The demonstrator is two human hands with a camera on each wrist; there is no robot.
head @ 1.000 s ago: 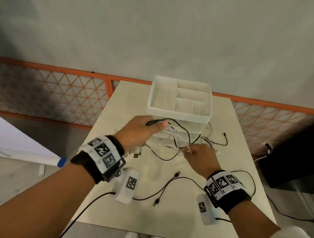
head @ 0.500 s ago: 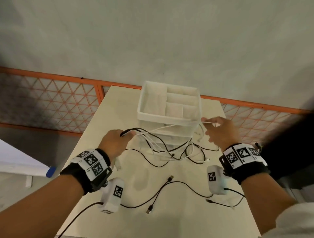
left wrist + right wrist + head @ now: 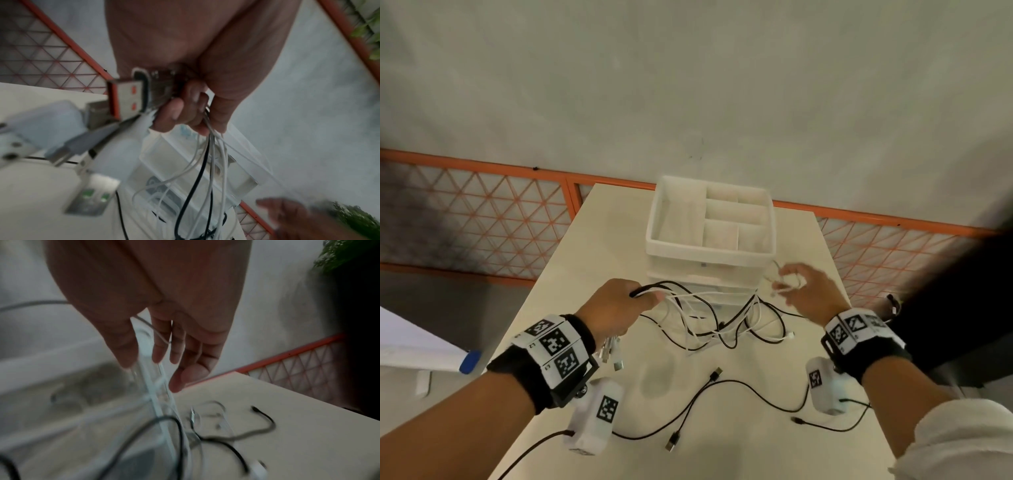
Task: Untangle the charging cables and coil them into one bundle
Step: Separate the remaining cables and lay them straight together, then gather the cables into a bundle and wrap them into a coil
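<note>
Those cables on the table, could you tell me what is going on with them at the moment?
A person is sorting a tangle of charging cables on the table. The left hand grips a bunch of black and white cables near their plugs. The right hand holds a white cable beside the white organizer box. The rest sags in crossed loops between the hands, and a separate black cable lies loose nearer the person. Nothing is coiled yet.

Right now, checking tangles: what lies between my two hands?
Head view: white and black cables sag from left hand toward right hand, before the white organizer.
</note>
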